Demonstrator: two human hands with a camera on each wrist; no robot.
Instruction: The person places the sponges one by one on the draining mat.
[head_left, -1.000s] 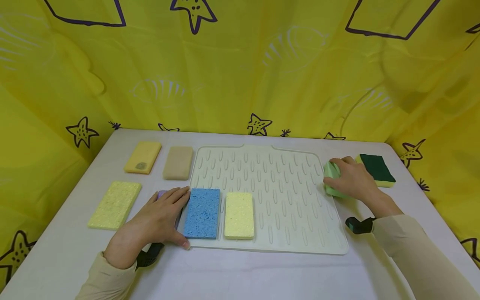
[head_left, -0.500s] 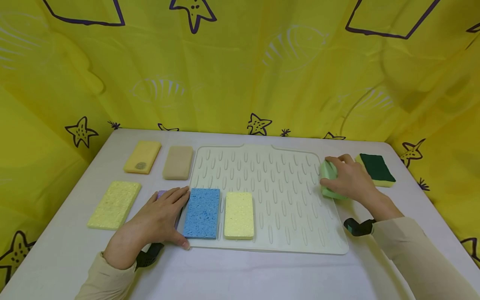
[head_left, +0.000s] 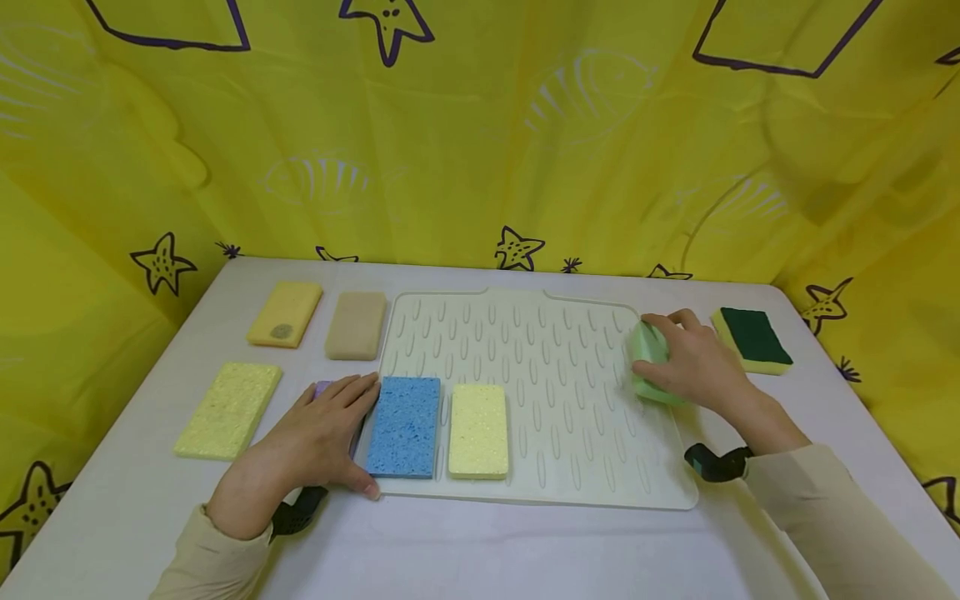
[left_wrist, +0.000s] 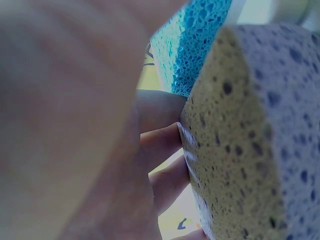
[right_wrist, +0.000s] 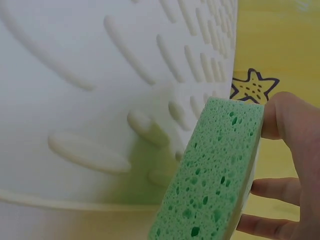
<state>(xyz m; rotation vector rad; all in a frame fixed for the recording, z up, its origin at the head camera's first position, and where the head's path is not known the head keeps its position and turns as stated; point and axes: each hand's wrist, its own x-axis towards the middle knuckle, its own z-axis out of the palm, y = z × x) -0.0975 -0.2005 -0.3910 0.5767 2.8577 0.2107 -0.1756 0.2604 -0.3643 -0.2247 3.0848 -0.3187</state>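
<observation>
My right hand [head_left: 693,362] pinches a light green sponge [head_left: 648,350] between thumb and fingers, over the right edge of the pale ridged drying mat [head_left: 570,487]. In the right wrist view, the green sponge [right_wrist: 207,170] is tilted and casts a shadow on the mat. At the mat's left edge, my left hand [head_left: 318,437] holds a purple sponge [left_wrist: 295,100], mostly hidden under the hand in the head view. Beside its fingertips lies a blue sponge [head_left: 405,427] on the mat, with a pale yellow sponge [head_left: 478,431] to the right of that.
Left of the mat lie a beige sponge [head_left: 357,326], an orange-yellow sponge with a dark spot [head_left: 288,310] and a yellow sponge [head_left: 229,410]. A green-and-yellow scouring sponge [head_left: 753,337] lies at the right. A yellow patterned curtain [head_left: 450,167] borders the white table [head_left: 480,550].
My right hand has moved a little left with the green sponge, bringing it further over the mat's right edge. The left hand has stayed put.
</observation>
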